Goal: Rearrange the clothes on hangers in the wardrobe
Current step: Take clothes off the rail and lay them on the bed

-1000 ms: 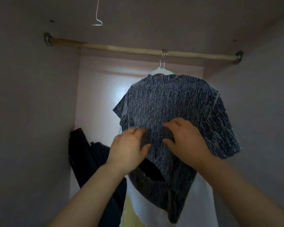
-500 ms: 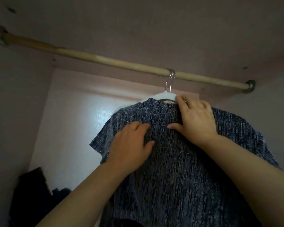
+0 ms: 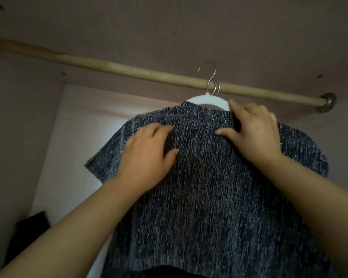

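A dark speckled short-sleeved top (image 3: 219, 187) hangs on a white hanger (image 3: 205, 100) just under the wooden rod (image 3: 129, 71). The hanger's metal hook (image 3: 209, 75) stands up in front of the rod, its curve above it. A second metal hook (image 3: 216, 89) loops the rod right behind. My right hand (image 3: 255, 131) grips the right shoulder of the hanger through the fabric, thumb below and fingers over the top. On the top's left shoulder, my left hand (image 3: 147, 155) bunches fabric between thumb and curled fingers.
The wardrobe's ceiling (image 3: 189, 27) is close above the rod. The rod's metal bracket (image 3: 327, 102) sits at the right wall. Dark clothes (image 3: 28, 237) lie low at the left. A pale back wall (image 3: 78, 137) is behind the top.
Both hands climbed from the middle of the top to its shoulders. The right hand took hold of the hanger, and the hook now stands higher against the rod. My view tilted upward.
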### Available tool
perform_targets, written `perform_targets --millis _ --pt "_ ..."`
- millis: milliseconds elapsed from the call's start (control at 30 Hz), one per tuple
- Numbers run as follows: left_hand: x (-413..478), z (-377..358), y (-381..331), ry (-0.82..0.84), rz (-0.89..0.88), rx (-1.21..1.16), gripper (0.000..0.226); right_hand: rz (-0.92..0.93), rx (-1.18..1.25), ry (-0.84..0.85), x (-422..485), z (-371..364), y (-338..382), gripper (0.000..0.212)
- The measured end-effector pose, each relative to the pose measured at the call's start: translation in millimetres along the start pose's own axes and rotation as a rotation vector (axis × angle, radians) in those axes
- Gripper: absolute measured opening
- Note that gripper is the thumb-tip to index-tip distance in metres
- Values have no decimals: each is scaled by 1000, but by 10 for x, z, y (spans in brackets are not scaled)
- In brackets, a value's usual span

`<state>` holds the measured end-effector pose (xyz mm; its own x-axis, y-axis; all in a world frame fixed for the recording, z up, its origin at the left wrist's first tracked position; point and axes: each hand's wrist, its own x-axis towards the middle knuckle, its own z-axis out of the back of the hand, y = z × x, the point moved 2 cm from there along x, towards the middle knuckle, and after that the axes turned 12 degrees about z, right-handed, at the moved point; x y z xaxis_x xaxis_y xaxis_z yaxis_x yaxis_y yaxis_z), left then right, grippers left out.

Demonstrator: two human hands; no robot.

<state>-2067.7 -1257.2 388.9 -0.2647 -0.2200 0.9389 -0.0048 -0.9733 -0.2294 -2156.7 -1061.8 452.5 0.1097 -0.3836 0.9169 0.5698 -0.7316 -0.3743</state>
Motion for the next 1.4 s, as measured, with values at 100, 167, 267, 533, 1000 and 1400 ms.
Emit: perform_targets --millis 100,167,267,533,1000,1400 --pt "38 129 -34 -124 8 -8 62 1 15 -45 0 132 52 79" --pt "-30 180 -46 -159 7 21 67 35 37 -72 -153 203 146 80" --pt "-278 201 -19 -118 5 84 79 96 60 -78 -553 240 305 79" --pt "-1568 32 256 187 65 146 73 163 221 2 -1907 93 709 70" --pt "-3185 333 115 319 175 202 67 64 452 146 -3398 537 1289 63" --pt "-3816 878 -388 517 -27 -165 61 -140 61 410 -3971 2388 1739 65"
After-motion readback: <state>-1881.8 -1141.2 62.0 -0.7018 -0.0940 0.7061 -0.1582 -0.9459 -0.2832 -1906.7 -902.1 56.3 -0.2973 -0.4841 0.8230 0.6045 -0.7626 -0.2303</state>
